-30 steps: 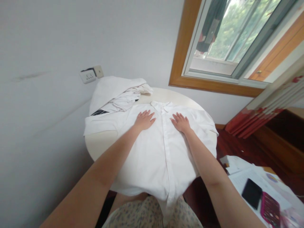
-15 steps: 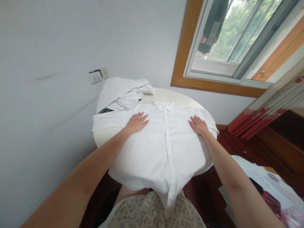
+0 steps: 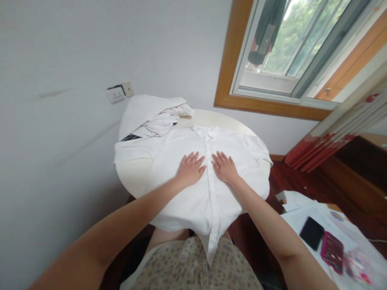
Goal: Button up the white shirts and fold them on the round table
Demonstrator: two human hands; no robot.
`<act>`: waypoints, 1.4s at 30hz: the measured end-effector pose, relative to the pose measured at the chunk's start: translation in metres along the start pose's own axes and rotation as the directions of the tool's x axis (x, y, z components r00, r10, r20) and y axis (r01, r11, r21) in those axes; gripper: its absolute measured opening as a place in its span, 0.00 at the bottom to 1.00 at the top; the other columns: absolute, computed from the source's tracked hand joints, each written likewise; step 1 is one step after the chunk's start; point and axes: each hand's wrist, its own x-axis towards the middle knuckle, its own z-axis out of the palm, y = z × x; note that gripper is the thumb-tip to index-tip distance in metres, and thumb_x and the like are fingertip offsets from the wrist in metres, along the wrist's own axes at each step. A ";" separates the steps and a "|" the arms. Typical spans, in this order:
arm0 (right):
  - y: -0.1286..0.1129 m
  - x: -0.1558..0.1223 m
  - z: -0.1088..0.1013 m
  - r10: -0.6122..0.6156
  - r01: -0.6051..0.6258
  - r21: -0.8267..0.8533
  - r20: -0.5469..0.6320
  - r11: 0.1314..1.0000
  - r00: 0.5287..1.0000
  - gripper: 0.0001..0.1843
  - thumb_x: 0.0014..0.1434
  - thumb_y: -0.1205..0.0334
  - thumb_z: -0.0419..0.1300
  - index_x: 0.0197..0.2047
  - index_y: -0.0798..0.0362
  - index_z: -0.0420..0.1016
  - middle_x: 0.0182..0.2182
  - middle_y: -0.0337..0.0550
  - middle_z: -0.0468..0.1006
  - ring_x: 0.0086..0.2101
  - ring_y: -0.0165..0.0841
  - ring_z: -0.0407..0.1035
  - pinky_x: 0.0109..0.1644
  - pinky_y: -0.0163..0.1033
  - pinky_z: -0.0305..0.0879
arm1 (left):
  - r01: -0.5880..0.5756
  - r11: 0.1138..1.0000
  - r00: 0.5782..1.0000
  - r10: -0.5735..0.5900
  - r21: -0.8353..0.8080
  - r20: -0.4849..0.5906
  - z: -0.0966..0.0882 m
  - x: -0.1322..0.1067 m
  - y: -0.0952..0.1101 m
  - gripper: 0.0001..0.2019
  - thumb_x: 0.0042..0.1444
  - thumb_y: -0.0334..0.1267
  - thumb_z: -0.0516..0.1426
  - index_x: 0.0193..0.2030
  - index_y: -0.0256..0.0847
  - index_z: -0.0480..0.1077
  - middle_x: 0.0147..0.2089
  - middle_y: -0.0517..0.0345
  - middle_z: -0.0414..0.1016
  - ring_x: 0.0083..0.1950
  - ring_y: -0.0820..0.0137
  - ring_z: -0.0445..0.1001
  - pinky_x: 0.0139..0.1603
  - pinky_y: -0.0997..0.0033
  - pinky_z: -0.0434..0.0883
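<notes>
Your left hand point(image 3: 191, 169), right hand point(image 3: 225, 167) palm-down on white shirt point(image 3: 184, 203), apart, fingers spread, astride button placket point(image 3: 213, 203). Shirt hem overhangs round table point(image 3: 133, 175).

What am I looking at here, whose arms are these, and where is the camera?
There is no machine here: these are a person's own bare arms, seen by a camera worn on their head, looking forward and down. The left hand and right hand lie flat on a white shirt, one on each side of its button strip. Neither grips anything. The shirt is spread over a round table, its lower hem hanging off the near edge. At the table's far left is a heap of white cloth. Lower right, apart from it, are papers and what looks like a phone.
</notes>
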 end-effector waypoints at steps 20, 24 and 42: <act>0.118 -0.042 -0.003 0.212 -0.211 -0.117 -0.009 0.970 0.977 0.31 0.68 0.48 0.36 0.70 0.50 0.52 0.69 0.44 0.49 0.67 0.40 0.43 0.69 0.51 0.43 | 0.065 0.992 0.997 -0.068 0.113 0.026 -0.019 -0.056 -0.076 0.28 0.64 0.53 0.42 0.69 0.53 0.53 0.73 0.59 0.48 0.73 0.61 0.45 0.71 0.53 0.44; 0.111 -0.028 -0.011 0.147 -0.156 -0.126 -0.078 0.980 0.986 0.30 0.68 0.53 0.40 0.68 0.54 0.56 0.68 0.48 0.54 0.67 0.41 0.43 0.68 0.50 0.44 | 0.076 0.987 0.994 -0.086 0.145 0.065 -0.028 -0.043 -0.075 0.30 0.63 0.55 0.43 0.69 0.47 0.55 0.72 0.52 0.50 0.73 0.56 0.46 0.70 0.50 0.46; 0.023 0.092 0.015 0.053 -0.054 0.013 0.052 0.998 0.997 0.36 0.66 0.40 0.31 0.71 0.46 0.47 0.70 0.40 0.44 0.68 0.39 0.38 0.69 0.57 0.37 | 0.005 1.000 1.000 -0.005 -0.006 0.018 0.017 0.091 -0.067 0.32 0.63 0.60 0.38 0.69 0.52 0.54 0.73 0.56 0.48 0.73 0.58 0.45 0.70 0.46 0.44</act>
